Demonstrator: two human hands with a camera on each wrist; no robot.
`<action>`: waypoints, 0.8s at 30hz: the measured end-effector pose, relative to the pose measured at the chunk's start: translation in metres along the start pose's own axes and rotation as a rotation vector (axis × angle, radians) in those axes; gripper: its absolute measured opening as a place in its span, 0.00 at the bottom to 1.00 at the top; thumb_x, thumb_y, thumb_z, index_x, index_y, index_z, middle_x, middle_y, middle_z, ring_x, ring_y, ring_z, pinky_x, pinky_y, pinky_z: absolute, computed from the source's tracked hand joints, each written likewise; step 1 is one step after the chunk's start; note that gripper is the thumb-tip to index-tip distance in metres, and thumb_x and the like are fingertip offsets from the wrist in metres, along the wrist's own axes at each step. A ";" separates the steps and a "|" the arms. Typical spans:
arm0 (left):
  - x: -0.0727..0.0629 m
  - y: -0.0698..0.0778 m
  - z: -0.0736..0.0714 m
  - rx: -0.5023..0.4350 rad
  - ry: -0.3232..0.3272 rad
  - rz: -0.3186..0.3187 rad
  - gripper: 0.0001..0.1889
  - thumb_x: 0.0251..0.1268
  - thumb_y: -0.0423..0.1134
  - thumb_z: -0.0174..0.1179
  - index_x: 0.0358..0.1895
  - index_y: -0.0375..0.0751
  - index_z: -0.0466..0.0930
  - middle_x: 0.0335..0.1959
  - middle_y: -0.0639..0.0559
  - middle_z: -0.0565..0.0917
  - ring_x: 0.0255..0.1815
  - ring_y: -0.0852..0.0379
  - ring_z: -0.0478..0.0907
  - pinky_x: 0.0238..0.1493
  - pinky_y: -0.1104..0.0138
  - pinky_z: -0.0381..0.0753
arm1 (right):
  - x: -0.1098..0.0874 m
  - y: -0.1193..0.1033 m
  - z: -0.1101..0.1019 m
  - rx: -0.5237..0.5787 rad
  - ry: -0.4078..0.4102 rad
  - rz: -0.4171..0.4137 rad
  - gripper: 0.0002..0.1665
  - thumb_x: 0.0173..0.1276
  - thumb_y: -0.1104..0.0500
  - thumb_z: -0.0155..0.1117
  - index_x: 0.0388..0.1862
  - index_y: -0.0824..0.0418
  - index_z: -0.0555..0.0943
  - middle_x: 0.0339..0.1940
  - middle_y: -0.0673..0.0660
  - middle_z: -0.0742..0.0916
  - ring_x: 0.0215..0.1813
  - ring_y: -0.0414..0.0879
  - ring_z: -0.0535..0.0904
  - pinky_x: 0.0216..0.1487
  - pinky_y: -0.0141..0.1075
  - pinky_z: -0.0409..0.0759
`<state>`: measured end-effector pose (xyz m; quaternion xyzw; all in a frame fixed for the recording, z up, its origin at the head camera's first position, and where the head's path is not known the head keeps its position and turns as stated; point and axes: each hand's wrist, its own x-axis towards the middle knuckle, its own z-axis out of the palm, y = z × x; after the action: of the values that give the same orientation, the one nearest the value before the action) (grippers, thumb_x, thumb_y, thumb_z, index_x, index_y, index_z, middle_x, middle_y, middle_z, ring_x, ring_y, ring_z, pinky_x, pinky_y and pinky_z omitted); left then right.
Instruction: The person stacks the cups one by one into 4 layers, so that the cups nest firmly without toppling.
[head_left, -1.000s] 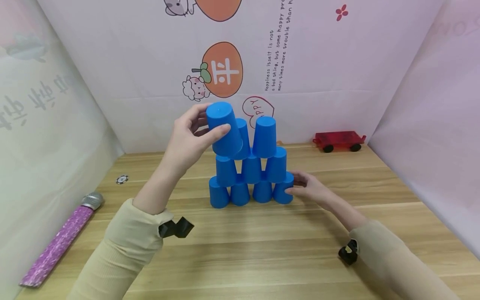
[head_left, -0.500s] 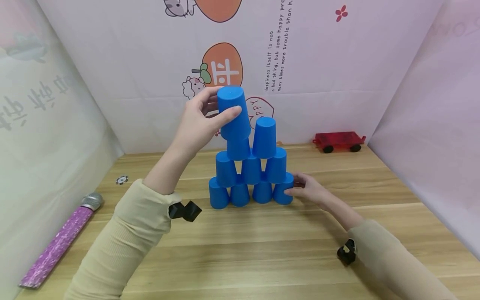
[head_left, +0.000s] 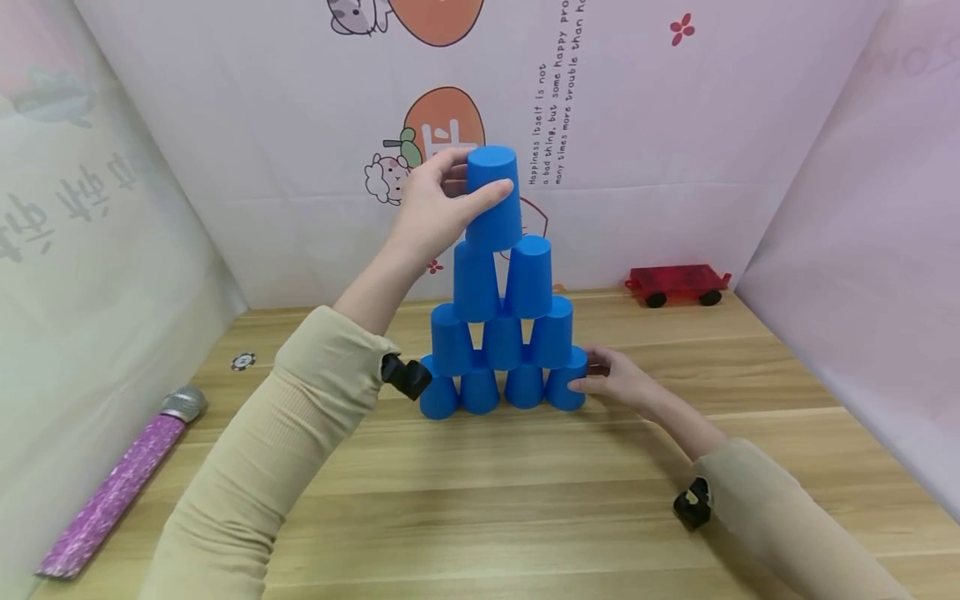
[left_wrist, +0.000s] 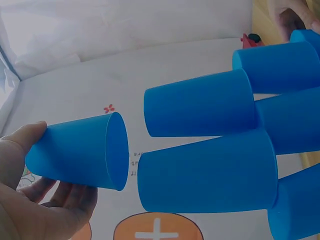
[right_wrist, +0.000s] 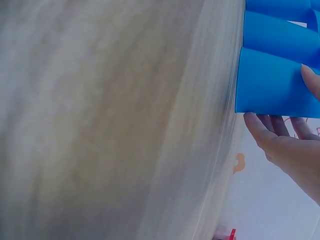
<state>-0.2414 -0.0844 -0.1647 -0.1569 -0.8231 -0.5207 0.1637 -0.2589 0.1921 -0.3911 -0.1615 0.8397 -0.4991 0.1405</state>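
Note:
My left hand (head_left: 435, 204) grips an upside-down blue cup (head_left: 493, 225), thumb in front and fingers behind. It hangs above a pyramid of upturned blue cups, over the third tier's left cup (head_left: 476, 283) and right cup (head_left: 530, 279). In the left wrist view a gap shows between the held cup (left_wrist: 75, 150) and those two. Below them, three cups form the second tier, including a middle cup (head_left: 502, 342), and several form the bottom row. Low on the right, my right hand (head_left: 621, 382) holds the bottom row's end cup (head_left: 562, 395) between thumb and fingers.
A red toy wagon (head_left: 678, 285) stands at the back right of the wooden table (head_left: 480, 517). On the left lie a purple microphone (head_left: 123, 475) and a small poker chip (head_left: 243, 361). A printed white sheet (head_left: 300, 125) hangs close behind the pyramid.
My left hand has raised the cup and carried it rightward, from in front of the third tier's left cup to above the pair. The right hand stays at the end cup.

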 end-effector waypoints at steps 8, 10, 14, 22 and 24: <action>0.011 -0.004 0.013 0.045 -0.031 -0.045 0.32 0.56 0.56 0.63 0.64 0.53 0.68 0.60 0.52 0.76 0.58 0.57 0.75 0.58 0.56 0.77 | -0.001 0.000 0.000 -0.009 -0.007 0.004 0.37 0.65 0.51 0.64 0.67 0.65 0.63 0.63 0.67 0.74 0.63 0.61 0.70 0.62 0.52 0.73; 0.012 -0.007 0.014 0.041 -0.034 -0.055 0.32 0.56 0.56 0.63 0.64 0.53 0.68 0.60 0.52 0.77 0.58 0.57 0.76 0.59 0.55 0.77 | -0.001 -0.001 0.000 -0.007 -0.009 0.003 0.37 0.65 0.51 0.64 0.67 0.65 0.63 0.63 0.67 0.74 0.63 0.61 0.70 0.62 0.53 0.72; 0.012 -0.011 0.016 0.024 -0.031 -0.057 0.30 0.57 0.55 0.63 0.63 0.51 0.69 0.59 0.52 0.77 0.57 0.56 0.76 0.59 0.55 0.76 | 0.000 -0.001 0.000 -0.007 -0.011 0.002 0.36 0.65 0.52 0.63 0.67 0.65 0.63 0.63 0.67 0.74 0.63 0.61 0.70 0.62 0.52 0.73; 0.012 -0.013 0.018 0.031 -0.024 -0.067 0.31 0.57 0.56 0.62 0.64 0.51 0.69 0.60 0.52 0.77 0.57 0.56 0.76 0.59 0.55 0.76 | 0.001 0.001 0.000 -0.014 -0.018 0.000 0.37 0.65 0.51 0.63 0.67 0.66 0.62 0.63 0.68 0.74 0.63 0.61 0.70 0.61 0.51 0.74; 0.012 -0.013 0.019 0.037 -0.026 -0.070 0.32 0.57 0.56 0.62 0.64 0.51 0.68 0.60 0.52 0.77 0.57 0.56 0.76 0.59 0.56 0.76 | 0.001 0.001 0.000 -0.014 -0.020 0.000 0.37 0.65 0.51 0.63 0.67 0.66 0.62 0.63 0.68 0.74 0.63 0.61 0.70 0.61 0.51 0.74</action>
<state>-0.2598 -0.0716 -0.1778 -0.1317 -0.8396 -0.5088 0.1375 -0.2602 0.1925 -0.3921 -0.1674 0.8417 -0.4916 0.1480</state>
